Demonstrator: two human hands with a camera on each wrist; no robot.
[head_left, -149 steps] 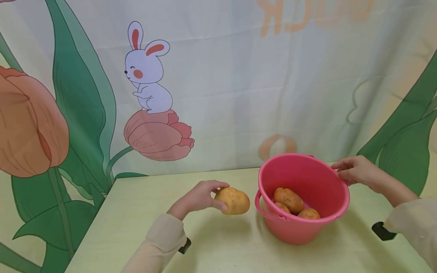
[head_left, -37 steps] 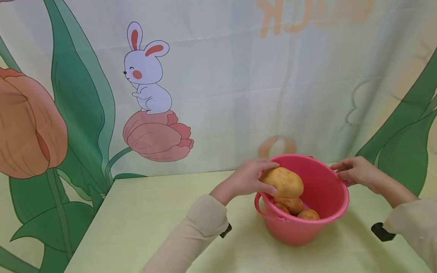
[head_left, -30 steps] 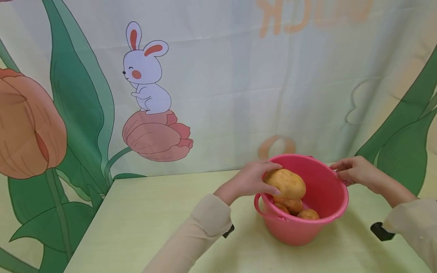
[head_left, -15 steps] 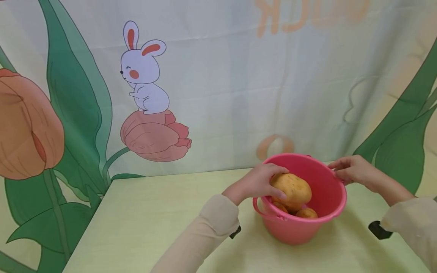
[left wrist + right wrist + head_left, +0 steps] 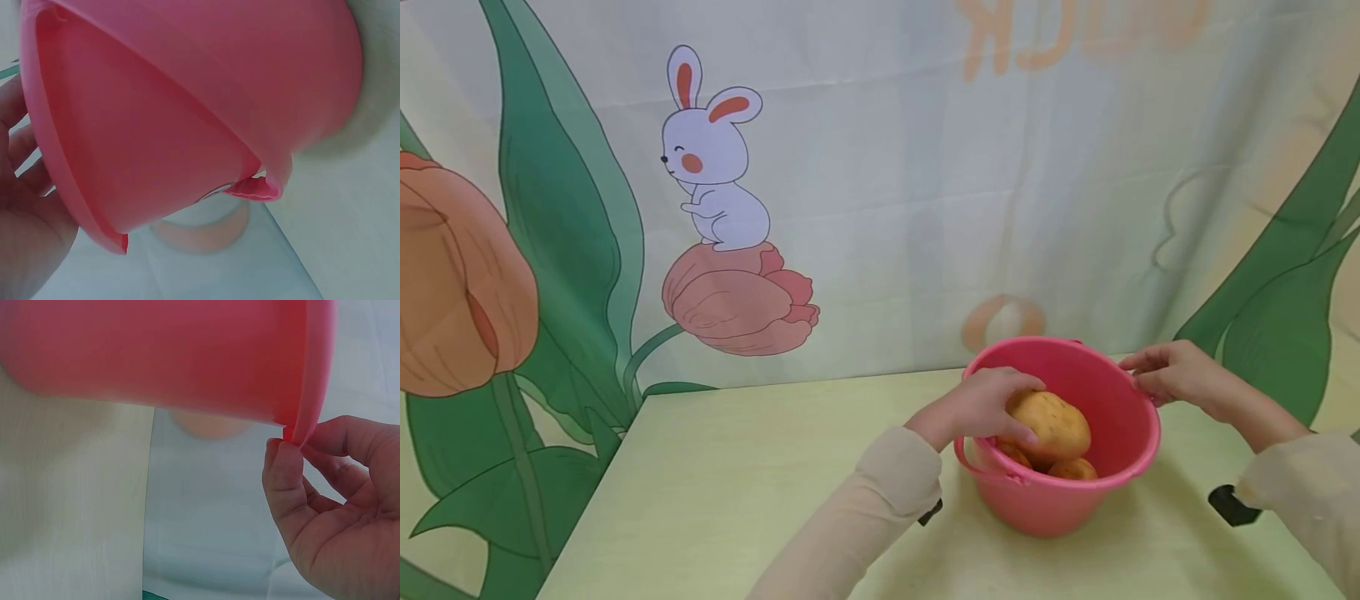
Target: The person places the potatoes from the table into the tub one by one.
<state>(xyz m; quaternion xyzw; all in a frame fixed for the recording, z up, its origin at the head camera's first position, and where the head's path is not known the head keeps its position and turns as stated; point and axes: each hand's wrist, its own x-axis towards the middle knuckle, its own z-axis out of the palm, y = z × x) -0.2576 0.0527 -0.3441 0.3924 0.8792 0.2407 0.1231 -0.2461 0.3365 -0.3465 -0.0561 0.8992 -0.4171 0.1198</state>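
Observation:
A pink bucket [image 5: 1037, 508] stands on the table, its mouth facing me. Inside it, my left hand [image 5: 988, 404] grips a large yellow potato [image 5: 1051, 425] between thumb and fingers. More potatoes [image 5: 1073, 469] lie beneath, partly covered by the held one. My right hand [image 5: 1180, 379] pinches the bucket's rim on the right side; the right wrist view shows thumb and fingertips on that pink rim [image 5: 319, 369]. In the left wrist view, the bucket's wall [image 5: 187, 94] hides the potatoes and part of my left hand.
The pale yellow-green table [image 5: 722, 492] extends left of the bucket. Behind it hangs a curtain [image 5: 865, 208] printed with a rabbit and tulips. The bucket's pink handle [image 5: 981, 473] hangs down at its left side. Black wrist straps [image 5: 1232, 505] show at both cuffs.
My left hand has carried the potato from over the table on the left, across the rim and down into the bucket. My right hand has stayed at the rim.

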